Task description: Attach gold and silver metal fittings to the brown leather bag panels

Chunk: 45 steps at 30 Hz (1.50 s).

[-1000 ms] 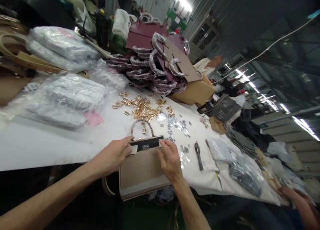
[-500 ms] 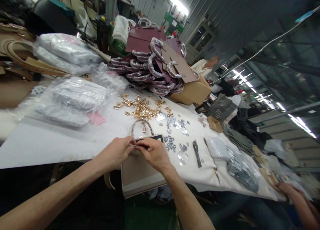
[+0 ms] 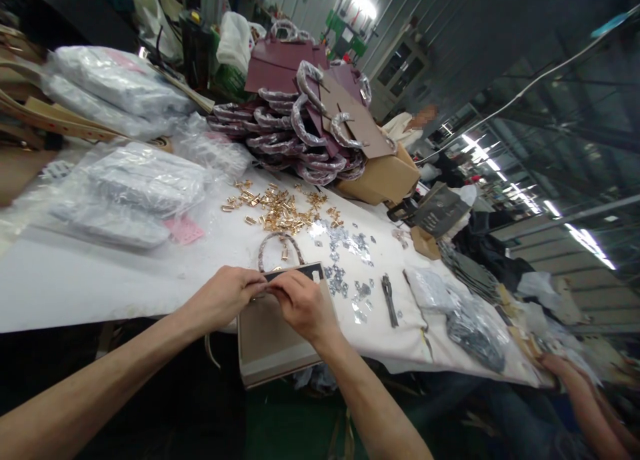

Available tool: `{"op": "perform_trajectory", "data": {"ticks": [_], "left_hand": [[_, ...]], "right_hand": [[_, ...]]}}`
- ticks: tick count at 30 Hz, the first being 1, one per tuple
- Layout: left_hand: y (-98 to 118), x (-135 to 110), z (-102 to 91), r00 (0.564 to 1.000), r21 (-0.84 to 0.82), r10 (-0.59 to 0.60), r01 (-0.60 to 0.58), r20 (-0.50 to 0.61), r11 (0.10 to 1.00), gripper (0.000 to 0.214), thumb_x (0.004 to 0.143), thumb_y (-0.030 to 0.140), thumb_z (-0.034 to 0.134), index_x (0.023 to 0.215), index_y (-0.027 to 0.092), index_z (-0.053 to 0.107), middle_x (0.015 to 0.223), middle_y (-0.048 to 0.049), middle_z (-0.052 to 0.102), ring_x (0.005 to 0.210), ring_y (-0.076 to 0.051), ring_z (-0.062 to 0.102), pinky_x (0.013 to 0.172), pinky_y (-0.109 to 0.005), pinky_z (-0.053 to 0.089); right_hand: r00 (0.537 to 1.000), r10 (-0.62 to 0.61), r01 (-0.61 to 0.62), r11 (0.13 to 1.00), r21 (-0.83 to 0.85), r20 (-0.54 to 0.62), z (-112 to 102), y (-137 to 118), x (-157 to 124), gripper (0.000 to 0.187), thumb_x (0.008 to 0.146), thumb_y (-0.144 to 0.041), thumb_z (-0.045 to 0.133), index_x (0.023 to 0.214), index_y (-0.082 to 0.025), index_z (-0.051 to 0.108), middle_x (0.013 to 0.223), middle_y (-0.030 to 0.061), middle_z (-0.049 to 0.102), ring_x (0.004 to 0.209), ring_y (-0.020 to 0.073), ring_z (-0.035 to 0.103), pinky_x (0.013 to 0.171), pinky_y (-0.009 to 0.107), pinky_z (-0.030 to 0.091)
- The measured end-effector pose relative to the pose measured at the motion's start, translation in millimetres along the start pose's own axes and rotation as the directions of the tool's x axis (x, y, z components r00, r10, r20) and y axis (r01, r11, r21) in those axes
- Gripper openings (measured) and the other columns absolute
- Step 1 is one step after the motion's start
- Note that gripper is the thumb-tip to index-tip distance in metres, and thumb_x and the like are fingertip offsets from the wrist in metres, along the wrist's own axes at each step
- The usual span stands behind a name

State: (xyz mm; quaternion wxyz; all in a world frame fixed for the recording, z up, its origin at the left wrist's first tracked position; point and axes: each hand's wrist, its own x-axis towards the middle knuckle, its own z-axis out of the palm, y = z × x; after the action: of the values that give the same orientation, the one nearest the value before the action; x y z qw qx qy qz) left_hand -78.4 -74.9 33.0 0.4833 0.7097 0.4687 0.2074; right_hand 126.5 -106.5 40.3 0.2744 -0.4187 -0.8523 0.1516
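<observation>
A beige handbag (image 3: pixel 267 343) lies at the near edge of the white table (image 3: pixel 90 283), its wrapped handle (image 3: pixel 279 241) pointing away from me. My left hand (image 3: pixel 225 300) and my right hand (image 3: pixel 303 305) meet over the bag's dark top flap (image 3: pixel 313 271). Both hands are closed in a pinch at the flap's clasp area. What the fingertips hold is hidden. Loose gold metal fittings (image 3: pixel 277 210) lie just beyond the bag, and small silver parts (image 3: pixel 347 257) lie to its right.
Plastic-wrapped packets (image 3: pixel 130 187) lie at the left. A pile of maroon bags with wrapped handles (image 3: pixel 310 123) sits on a cardboard box (image 3: pixel 383 180) at the back. Black pliers (image 3: pixel 389 300) and grey plastic bags (image 3: pixel 473 330) lie right. Another person's hand (image 3: pixel 575 380) shows at lower right.
My right hand slid left from the flap's right end to meet my left hand at the middle. Both hands went from resting on the flap to pinching there.
</observation>
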Motion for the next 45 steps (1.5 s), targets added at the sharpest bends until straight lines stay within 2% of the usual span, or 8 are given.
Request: {"op": "perform_trajectory", "data": {"ticks": [4,9,14,22,34,39,42,45], "left_hand": [[-5,3,-1.6,0.997,-0.126,-0.075,0.073,-0.014,0.989,0.034,0.090,0.044,0.053,0.081,0.021,0.076,0.081,-0.0035,0.078,0.080,-0.023,0.069,0.075,-0.030,0.048],[-17,5,2.0,0.986,-0.549,-0.164,0.144,0.013,0.823,0.034,0.087,0.051,0.063,0.086,0.018,0.068,0.087,-0.0055,0.076,0.090,-0.024,0.074,0.080,-0.033,0.057],[-17,5,3.0,0.943,-0.754,-0.329,0.245,0.040,0.609,0.030,0.081,0.045,0.075,0.083,0.017,0.063,0.077,-0.0014,0.072,0.083,-0.019,0.074,0.080,-0.031,0.059],[-20,6,-1.9,0.897,-0.835,-0.434,0.297,0.079,0.463,0.017,0.089,0.029,0.072,0.087,0.015,0.064,0.077,-0.0034,0.074,0.070,-0.012,0.073,0.066,-0.020,0.055],[-24,2,-4.6,0.872,-0.887,-0.483,0.284,0.080,0.364,0.010,0.094,0.020,0.066,0.087,0.013,0.065,0.076,-0.0027,0.073,0.063,-0.008,0.071,0.063,-0.017,0.057],[-26,3,-4.4,0.876,-0.886,-0.475,0.286,0.087,0.366,0.013,0.091,0.023,0.072,0.085,0.013,0.066,0.077,-0.0046,0.075,0.062,-0.009,0.070,0.063,-0.018,0.057],[-26,3,-5.1,0.875,-0.888,-0.475,0.288,0.092,0.359,0.012,0.092,0.023,0.071,0.086,0.014,0.065,0.076,-0.0045,0.075,0.062,-0.009,0.070,0.064,-0.018,0.057],[-25,3,-5.5,0.875,-0.890,-0.474,0.291,0.099,0.351,0.011,0.093,0.022,0.068,0.087,0.014,0.064,0.075,-0.0047,0.075,0.062,-0.009,0.070,0.065,-0.018,0.057]], "right_hand": [[0.966,-0.234,0.238,0.971,-0.017,0.113,3,-20,-32,0.023,0.101,-0.012,0.053,0.110,-0.024,0.071,0.097,0.0059,0.076,0.093,0.0198,0.070,0.083,0.034,0.055],[0.980,0.197,-0.200,0.946,0.255,0.037,-3,-15,-25,0.032,0.097,-0.022,0.070,0.127,-0.024,0.061,0.090,0.0008,0.073,0.083,0.0166,0.069,0.081,0.030,0.056],[0.966,0.204,-0.245,0.919,0.310,0.160,6,4,11,0.007,0.095,-0.017,0.069,0.090,-0.022,0.072,0.109,0.0050,0.066,0.107,0.0182,0.066,0.098,0.033,0.054],[0.930,0.249,-0.315,0.919,0.238,0.270,12,6,26,0.006,0.090,-0.016,0.076,0.086,-0.020,0.074,0.119,0.0057,0.060,0.113,0.0177,0.063,0.099,0.034,0.054],[0.938,0.320,-0.343,0.914,0.217,0.136,32,4,21,0.008,0.088,-0.015,0.076,0.088,-0.023,0.077,0.116,0.0061,0.059,0.111,0.0205,0.062,0.101,0.037,0.051],[0.940,0.339,-0.337,0.926,0.169,0.017,38,0,18,0.022,0.085,-0.018,0.080,0.106,-0.024,0.073,0.114,0.0065,0.059,0.103,0.0208,0.063,0.093,0.036,0.057],[0.967,0.250,-0.246,0.967,0.071,-0.053,40,-4,10,0.014,0.092,-0.020,0.074,0.105,-0.026,0.074,0.111,0.0074,0.063,0.105,0.0225,0.063,0.094,0.038,0.057],[0.993,0.116,-0.115,0.990,-0.080,0.011,43,-12,-6,0.025,0.102,-0.018,0.058,0.120,-0.027,0.073,0.112,0.0097,0.069,0.115,0.0255,0.062,0.102,0.044,0.055]]}}
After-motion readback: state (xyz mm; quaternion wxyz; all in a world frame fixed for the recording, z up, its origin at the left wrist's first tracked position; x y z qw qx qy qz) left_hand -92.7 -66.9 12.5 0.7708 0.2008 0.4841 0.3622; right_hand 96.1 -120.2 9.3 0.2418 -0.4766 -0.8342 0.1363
